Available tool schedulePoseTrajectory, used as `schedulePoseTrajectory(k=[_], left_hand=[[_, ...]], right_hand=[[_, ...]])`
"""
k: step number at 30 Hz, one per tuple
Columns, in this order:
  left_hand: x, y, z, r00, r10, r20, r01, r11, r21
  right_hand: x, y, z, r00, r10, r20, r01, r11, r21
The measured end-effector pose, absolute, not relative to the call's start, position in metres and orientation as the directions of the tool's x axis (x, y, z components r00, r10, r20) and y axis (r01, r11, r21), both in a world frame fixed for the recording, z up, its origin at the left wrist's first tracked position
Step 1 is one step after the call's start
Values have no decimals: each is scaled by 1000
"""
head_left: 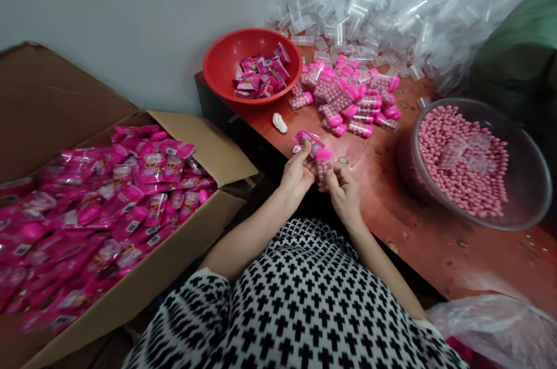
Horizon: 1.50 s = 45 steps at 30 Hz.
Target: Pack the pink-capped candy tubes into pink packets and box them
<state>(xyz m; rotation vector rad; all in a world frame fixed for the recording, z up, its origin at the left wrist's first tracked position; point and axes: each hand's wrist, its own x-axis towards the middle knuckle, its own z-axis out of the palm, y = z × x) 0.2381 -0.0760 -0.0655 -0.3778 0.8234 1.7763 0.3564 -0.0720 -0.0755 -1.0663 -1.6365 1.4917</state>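
Observation:
My right hand (346, 194) grips a small clear bottle of pink candy balls (324, 165) with a bright pink cap, its cap end pointing up and away from me. Close beside it, my left hand (299, 174) pinches a shiny pink printed wrapper (308, 140) between thumb and fingers. Bottle and wrapper meet or overlap; I cannot tell whether the bottle's end is inside the wrapper. Both hands are over the table's near edge. Beyond them lies a heap of filled pink-capped bottles (348, 93). A red bowl (211, 76) holds more pink wrappers (265, 73).
On the left stands an open cardboard box (204, 212) full of pink wrapped packs (100, 212). A clear tub (537, 183) of pink balls (461, 154) sits right on the reddish table (418, 259). Empty clear tubes (369, 3) pile up behind. A white lump (279, 123) lies near the bowl.

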Motion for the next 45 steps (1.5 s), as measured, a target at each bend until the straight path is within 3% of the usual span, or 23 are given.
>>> schedulePoseTrajectory(k=[3,7,13,18,29,37,43,45], left_hand=[[240,-76,-65,-381,709,-594,-907,-163,389],[239,-79,-64,-421,784,-456,-849,-165,501],[232,-80,-67,-363,863,-351,-749,-46,660],[231,-78,-68,-310,863,-398,-744,40,667],[220,-77,-60,-218,914,-344,-611,147,778],[232,-77,-62,-337,871,-357,-632,71,772],[236,-73,-61,-125,905,-406,-630,243,737],[247,-73,-53,-52,901,-430,-541,336,771]], right_hand=[[356,-73,-77,-456,889,-25,146,47,-988],[356,-71,-78,-449,893,-20,135,45,-990],[354,-70,-82,-430,903,9,139,76,-987],[354,-70,-84,-428,904,9,126,69,-990],[350,-68,-74,-445,889,-107,-59,-149,-987],[350,-68,-77,-395,915,-82,-22,-98,-995],[358,-74,-74,-328,916,-231,-191,-304,-933],[370,-82,-70,-275,934,-229,-250,-299,-921]])
